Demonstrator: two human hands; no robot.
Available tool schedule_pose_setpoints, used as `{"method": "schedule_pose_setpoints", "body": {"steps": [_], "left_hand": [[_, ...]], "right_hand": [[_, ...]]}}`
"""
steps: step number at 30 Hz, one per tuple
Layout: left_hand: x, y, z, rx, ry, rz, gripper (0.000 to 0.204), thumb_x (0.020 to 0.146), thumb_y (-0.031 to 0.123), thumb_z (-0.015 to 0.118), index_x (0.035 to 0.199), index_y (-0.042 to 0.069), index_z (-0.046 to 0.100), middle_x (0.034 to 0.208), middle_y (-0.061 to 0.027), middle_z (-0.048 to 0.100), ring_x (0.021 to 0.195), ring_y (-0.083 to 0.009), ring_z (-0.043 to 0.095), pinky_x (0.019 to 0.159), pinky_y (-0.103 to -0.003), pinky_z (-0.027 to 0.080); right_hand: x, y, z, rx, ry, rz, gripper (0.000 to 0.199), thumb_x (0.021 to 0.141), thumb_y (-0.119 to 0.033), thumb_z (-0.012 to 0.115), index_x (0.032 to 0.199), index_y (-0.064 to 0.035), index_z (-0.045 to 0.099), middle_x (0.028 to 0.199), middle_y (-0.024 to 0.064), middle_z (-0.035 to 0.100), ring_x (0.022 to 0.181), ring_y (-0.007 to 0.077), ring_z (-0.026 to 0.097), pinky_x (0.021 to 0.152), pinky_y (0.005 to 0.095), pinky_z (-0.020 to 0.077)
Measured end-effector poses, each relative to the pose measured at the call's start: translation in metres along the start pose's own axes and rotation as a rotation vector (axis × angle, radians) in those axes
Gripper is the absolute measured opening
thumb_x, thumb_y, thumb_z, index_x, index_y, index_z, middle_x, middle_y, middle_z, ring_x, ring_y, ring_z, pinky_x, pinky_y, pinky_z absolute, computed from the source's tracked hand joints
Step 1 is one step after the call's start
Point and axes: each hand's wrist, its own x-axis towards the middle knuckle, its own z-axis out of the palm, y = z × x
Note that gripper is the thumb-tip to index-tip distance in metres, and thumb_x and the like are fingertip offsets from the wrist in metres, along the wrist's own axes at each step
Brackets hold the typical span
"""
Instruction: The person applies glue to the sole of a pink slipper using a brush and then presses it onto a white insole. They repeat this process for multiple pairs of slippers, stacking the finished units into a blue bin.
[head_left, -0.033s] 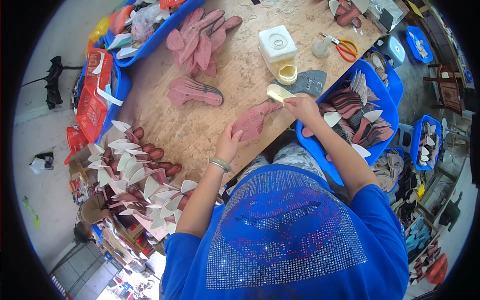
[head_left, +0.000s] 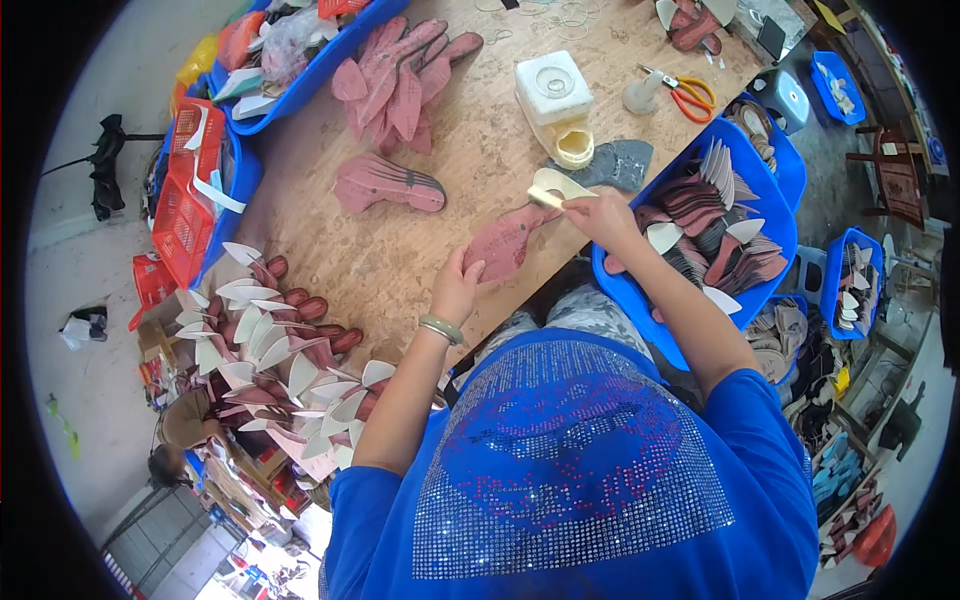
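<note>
From where I stand, pale-tipped soles (head_left: 270, 335) crowd the left, beside the tabletop (head_left: 300, 235). The left grip (head_left: 456, 290) stays pinched on the broad end of a pink sole (head_left: 500, 245), held over the tabletop's near edge; little changes there. At the sole's narrow end, the cream flap (head_left: 556, 183) now looks more curled than a moment ago, as the right grip (head_left: 603, 214), pinching it, has shifted slightly left. I judge the joining unfinished. Farther right sits a blue bin (head_left: 786, 240) of soles.
</note>
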Motion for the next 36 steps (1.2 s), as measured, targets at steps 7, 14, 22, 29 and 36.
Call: {"method": "schedule_pose_setpoints", "body": {"steps": [7, 14, 22, 29, 36], "left_hand": [[-0.002, 0.006, 0.002, 0.127, 0.002, 0.040, 0.023, 0.088, 0.015, 0.060, 0.106, 0.002, 0.056, 0.075, -0.0124, 0.063, 0.067, -0.0197, 0.060, 0.063, -0.033, 0.047], [-0.006, 0.012, 0.000, 0.112, -0.010, -0.060, 0.024, 0.088, 0.015, 0.060, 0.107, 0.001, 0.056, 0.080, -0.0124, 0.064, 0.070, -0.0197, 0.060, 0.066, -0.033, 0.048], [0.003, -0.024, 0.014, -0.414, -0.067, -0.213, 0.019, 0.093, 0.012, 0.054, 0.110, 0.003, 0.053, 0.092, -0.0029, 0.061, 0.075, -0.0110, 0.056, 0.061, -0.024, 0.045], [-0.011, 0.015, 0.021, -0.763, -0.080, -0.466, 0.024, 0.094, 0.014, 0.054, 0.117, 0.010, 0.045, 0.092, -0.0018, 0.058, 0.071, -0.0091, 0.054, 0.055, -0.020, 0.042], [-0.016, 0.036, 0.020, -0.789, 0.021, -0.636, 0.032, 0.095, 0.016, 0.053, 0.123, 0.016, 0.037, 0.091, -0.0042, 0.056, 0.066, -0.0101, 0.053, 0.048, -0.020, 0.040]], "right_hand": [[-0.029, -0.074, -0.040, 0.153, -0.115, -0.129, 0.021, 0.079, -0.030, 0.065, 0.096, -0.0193, 0.073, 0.073, 0.0122, 0.068, 0.066, 0.0292, 0.065, 0.063, 0.0375, 0.0529], [-0.015, -0.049, -0.024, 0.151, -0.059, -0.044, 0.021, 0.079, -0.033, 0.063, 0.089, -0.0202, 0.075, 0.073, 0.0129, 0.067, 0.066, 0.0303, 0.065, 0.062, 0.0403, 0.0524], [0.000, 0.034, 0.002, 0.028, 0.006, 0.177, 0.024, 0.080, -0.032, 0.059, 0.095, -0.0185, 0.073, 0.081, 0.0148, 0.068, 0.074, 0.0316, 0.066, 0.067, 0.0416, 0.0531], [-0.058, 0.021, 0.015, 0.324, 0.053, 0.288, 0.027, 0.084, -0.032, 0.062, 0.101, -0.0144, 0.072, 0.071, 0.0157, 0.066, 0.062, 0.0257, 0.065, 0.059, 0.0382, 0.0492], [-0.069, -0.035, -0.004, 0.773, -0.152, 0.188, 0.024, 0.086, -0.018, 0.065, 0.105, -0.0059, 0.070, 0.079, 0.0036, 0.068, 0.067, 0.0057, 0.054, 0.060, 0.0236, 0.0439]]}}
